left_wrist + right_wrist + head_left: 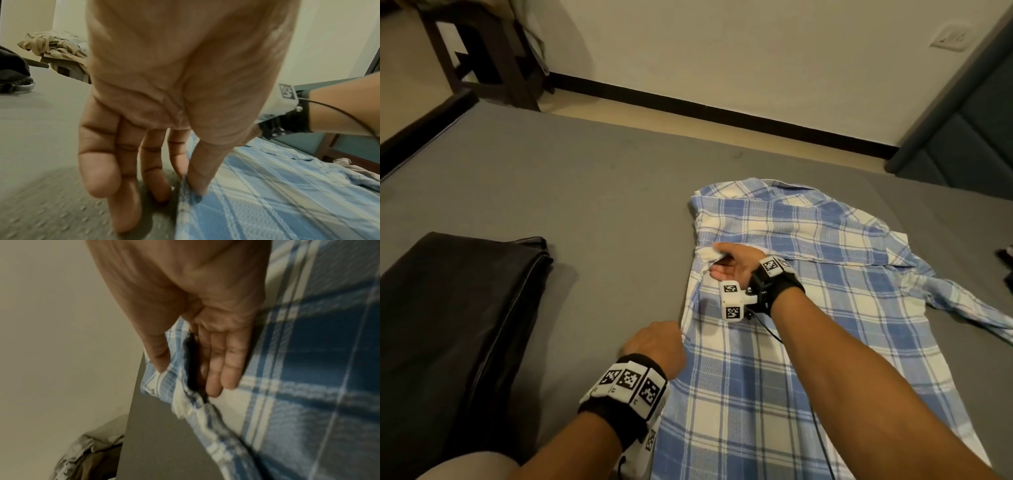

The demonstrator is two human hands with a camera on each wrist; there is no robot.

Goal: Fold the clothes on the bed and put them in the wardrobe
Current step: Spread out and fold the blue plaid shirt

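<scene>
A blue and white plaid shirt [808, 325] lies spread flat on the grey bed [551, 192], collar toward the far side. My left hand [678, 337] is at the shirt's left edge. In the left wrist view its thumb and forefinger [188, 185] pinch that edge of the shirt [277, 203], and the other fingers [123, 186] point down onto the sheet. My right hand [717, 258] reaches across to the same edge, higher up near the armhole. There the thumb [160, 360] and straight fingers [224, 369] hold a raised fold of the shirt [308, 386] between them.
A black folded item [455, 308] lies on the bed to the left. A dark wooden stand [493, 51] with crumpled beige clothes [55, 47] is beyond the bed's far left corner. A padded dark headboard [962, 130] is on the right. Something dark [1005, 257] lies at the right edge.
</scene>
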